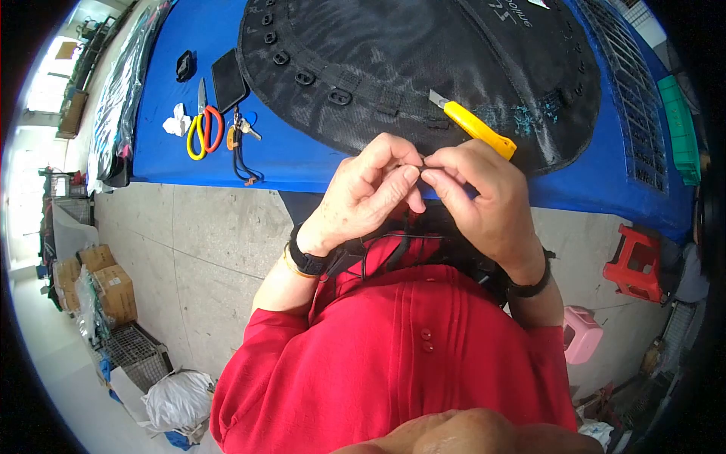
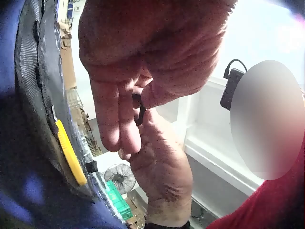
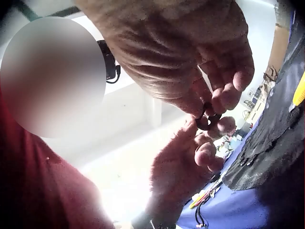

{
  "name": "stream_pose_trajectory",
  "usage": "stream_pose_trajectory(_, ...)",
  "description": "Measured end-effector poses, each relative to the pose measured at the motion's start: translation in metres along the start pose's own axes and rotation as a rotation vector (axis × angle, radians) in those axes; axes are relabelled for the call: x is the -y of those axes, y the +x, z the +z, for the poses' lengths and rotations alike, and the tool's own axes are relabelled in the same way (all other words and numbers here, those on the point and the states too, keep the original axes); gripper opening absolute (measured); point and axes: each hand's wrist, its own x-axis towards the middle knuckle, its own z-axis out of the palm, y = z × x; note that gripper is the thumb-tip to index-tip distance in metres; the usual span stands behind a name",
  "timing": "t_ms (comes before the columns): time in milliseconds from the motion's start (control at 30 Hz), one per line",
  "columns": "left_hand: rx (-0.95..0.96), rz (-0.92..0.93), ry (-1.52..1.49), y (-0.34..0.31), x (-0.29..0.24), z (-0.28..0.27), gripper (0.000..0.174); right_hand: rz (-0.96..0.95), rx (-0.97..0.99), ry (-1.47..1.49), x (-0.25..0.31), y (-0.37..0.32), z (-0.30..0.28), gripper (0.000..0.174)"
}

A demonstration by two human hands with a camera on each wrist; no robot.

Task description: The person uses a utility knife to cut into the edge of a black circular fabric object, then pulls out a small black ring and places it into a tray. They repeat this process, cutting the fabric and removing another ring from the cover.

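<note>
My left hand [image 1: 363,193] and right hand [image 1: 488,185] meet at the front edge of the blue table. Between their fingertips they pinch a small black ring-shaped piece [image 3: 204,124], mostly covered by the fingers. It shows as a dark sliver in the left wrist view and has an opening in the right wrist view. Just beyond the hands lies a large rounded black mesh fabric piece [image 1: 363,68] with black plastic buckles [image 1: 339,96] along its border. A yellow utility knife [image 1: 480,129], blade out, rests on the fabric close to my right hand.
Scissors [image 1: 212,129] with red and yellow handles, a black phone [image 1: 229,81], keys [image 1: 248,130] and crumpled white paper [image 1: 177,121] lie on the left of the blue table [image 1: 295,163]. A red stool [image 1: 634,263] and a pink stool [image 1: 581,334] stand at right.
</note>
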Motion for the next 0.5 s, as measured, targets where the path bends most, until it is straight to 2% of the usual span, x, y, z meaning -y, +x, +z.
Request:
stream_pose_trajectory(100,0.077,-0.128,-0.032,-0.0015,-0.0059,-0.0084,0.014,0.066,0.031,0.058,0.0021,-0.0001,-0.0018,0.011)
stream_pose_trajectory(233,0.09,-0.057,0.012,0.0003,-0.0028,-0.007,0.014,0.19,0.084,0.109,0.0097,0.0039,-0.0071,0.01)
stream_pose_trajectory(300,0.096,-0.041,0.01,0.0012,-0.0015,-0.0069,0.014,0.189,0.066,0.125,0.0079,0.0025,-0.0054,0.01)
stream_pose_trajectory(500,0.097,-0.145,0.017,0.0023,-0.0061,-0.0092,0.015,0.204,0.071,0.154,0.0055,0.0034,-0.0056,0.011)
